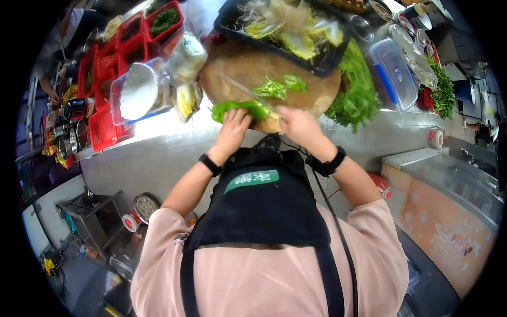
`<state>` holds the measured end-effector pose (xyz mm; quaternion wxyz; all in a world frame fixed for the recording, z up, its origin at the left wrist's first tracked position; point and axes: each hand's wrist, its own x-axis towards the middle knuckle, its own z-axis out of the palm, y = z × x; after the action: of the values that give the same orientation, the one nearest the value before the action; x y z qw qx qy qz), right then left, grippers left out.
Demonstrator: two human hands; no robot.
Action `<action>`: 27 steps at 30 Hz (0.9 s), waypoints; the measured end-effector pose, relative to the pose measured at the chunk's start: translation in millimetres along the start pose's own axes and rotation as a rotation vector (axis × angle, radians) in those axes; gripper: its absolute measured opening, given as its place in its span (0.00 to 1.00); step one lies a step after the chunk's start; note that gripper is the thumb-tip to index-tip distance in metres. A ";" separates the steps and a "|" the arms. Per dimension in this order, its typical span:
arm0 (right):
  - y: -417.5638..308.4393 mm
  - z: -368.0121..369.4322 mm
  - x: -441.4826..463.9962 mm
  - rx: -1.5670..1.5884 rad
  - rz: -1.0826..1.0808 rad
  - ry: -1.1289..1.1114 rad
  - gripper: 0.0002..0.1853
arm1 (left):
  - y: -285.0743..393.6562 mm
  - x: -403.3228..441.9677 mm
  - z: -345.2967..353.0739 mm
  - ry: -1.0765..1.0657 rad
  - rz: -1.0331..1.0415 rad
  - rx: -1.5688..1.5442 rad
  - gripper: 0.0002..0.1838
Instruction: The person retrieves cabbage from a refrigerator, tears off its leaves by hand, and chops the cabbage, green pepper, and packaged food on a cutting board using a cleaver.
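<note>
A round wooden cutting board point(222, 64) lies in front of me. My left hand point(234, 128) presses with bent fingers on a long green vegetable point(252, 109) at the board's near left edge. Closed round the handle of a knife, my right hand point(299, 126) is at the near edge; the knife's blade point(240, 86) is blurred and points up and left behind the green vegetable. Cut green pieces point(271, 89) lie on the board beyond the blade.
A black tray point(311, 67) of yellow-green leaves overlaps the board's far side. Leafy greens point(354, 87) and a lidded plastic box point(393, 74) are on the right. Red baskets point(103, 127) and a clear container point(158, 113) stand left. A person's hand point(53, 96) shows far left.
</note>
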<state>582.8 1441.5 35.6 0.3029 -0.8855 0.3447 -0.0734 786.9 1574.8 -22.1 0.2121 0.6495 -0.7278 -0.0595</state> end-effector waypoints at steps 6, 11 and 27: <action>9.0 14.7 8.4 -0.040 0.109 -0.121 0.09 | -0.2 -4.3 -5.2 -0.006 -0.058 -0.013 0.20; 24.7 14.5 7.0 0.042 0.121 -0.005 0.10 | -19.0 13.6 -22.7 -0.070 -0.255 0.151 0.21; -2.4 -1.9 19.6 -0.047 0.112 0.063 0.10 | -17.9 35.6 4.4 0.079 -0.047 0.282 0.20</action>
<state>598.3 1429.1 36.9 0.2749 -0.8690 0.4044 -0.0760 799.3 1536.7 -24.2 0.1459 0.6915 -0.7046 0.0638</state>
